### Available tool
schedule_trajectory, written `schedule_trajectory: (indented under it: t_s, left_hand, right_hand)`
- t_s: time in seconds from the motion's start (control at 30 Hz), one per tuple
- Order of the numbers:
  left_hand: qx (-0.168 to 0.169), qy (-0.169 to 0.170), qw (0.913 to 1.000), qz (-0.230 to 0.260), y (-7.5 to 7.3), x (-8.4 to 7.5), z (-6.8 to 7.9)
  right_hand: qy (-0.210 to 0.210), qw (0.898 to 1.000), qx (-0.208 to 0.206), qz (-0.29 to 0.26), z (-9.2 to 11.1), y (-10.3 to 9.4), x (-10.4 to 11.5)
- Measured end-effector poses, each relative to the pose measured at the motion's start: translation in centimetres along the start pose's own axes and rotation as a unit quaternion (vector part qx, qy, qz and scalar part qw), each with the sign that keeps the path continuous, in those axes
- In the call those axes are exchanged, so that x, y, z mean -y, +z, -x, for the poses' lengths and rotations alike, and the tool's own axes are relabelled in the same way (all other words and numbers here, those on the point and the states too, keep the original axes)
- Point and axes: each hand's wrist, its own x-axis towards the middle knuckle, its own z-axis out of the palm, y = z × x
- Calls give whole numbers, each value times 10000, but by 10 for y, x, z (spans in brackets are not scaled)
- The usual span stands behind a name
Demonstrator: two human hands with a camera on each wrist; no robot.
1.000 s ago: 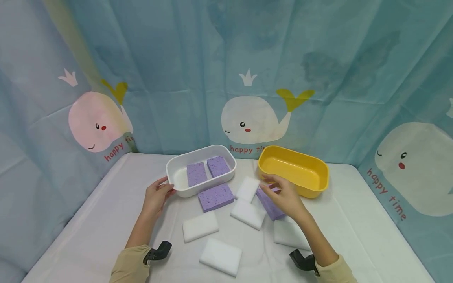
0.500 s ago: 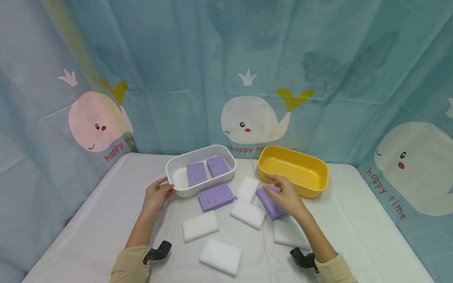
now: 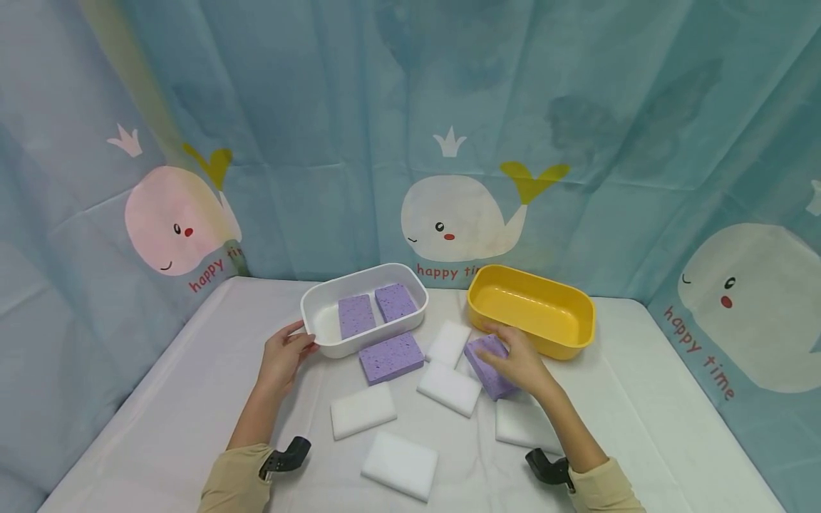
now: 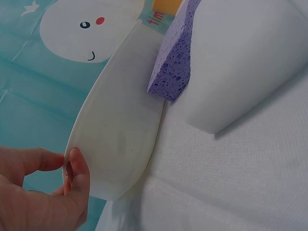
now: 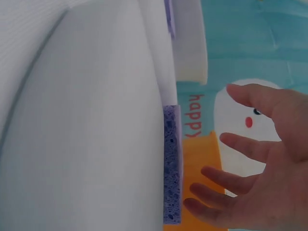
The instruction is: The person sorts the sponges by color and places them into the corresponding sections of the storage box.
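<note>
My left hand (image 3: 282, 356) pinches the rim of a white plastic tub (image 3: 349, 345) at its left end. In the left wrist view, its thumb and fingertips meet at the tub's edge. Two purple sponges (image 3: 356, 315) lie inside this tub, and another purple sponge (image 3: 391, 358) lies just in front of it. My right hand (image 3: 518, 362), fingers spread, hovers over a further purple sponge (image 3: 494, 381) and covers part of it. The right wrist view shows a gap between those fingers (image 5: 245, 147) and the sponge (image 5: 172, 166).
A yellow tub (image 3: 535, 303) stands at the back right with nothing in it. Several white sponge pads lie on the white cloth, among them one near the front (image 3: 400, 464) and one (image 3: 526, 425) under the right forearm. A blue whale-print curtain (image 3: 321, 178) hangs behind.
My right hand has lowered slightly toward the purple sponge, its fingertips drawing back a little from the yellow tub. The left hand and the white tub have stayed put.
</note>
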Motion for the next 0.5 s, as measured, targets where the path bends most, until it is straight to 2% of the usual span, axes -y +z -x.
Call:
schedule_trajectory:
  t_s: [0.27,0.5]
  left_hand:
    - [-11,-34,10000,33,0,0,-1]
    - [6,-22,10000,22,0,1,-2]
  right_hand:
    - [310,9994,129,91,1,3,-6]
    - [416,9989,197,125,0,5,-8]
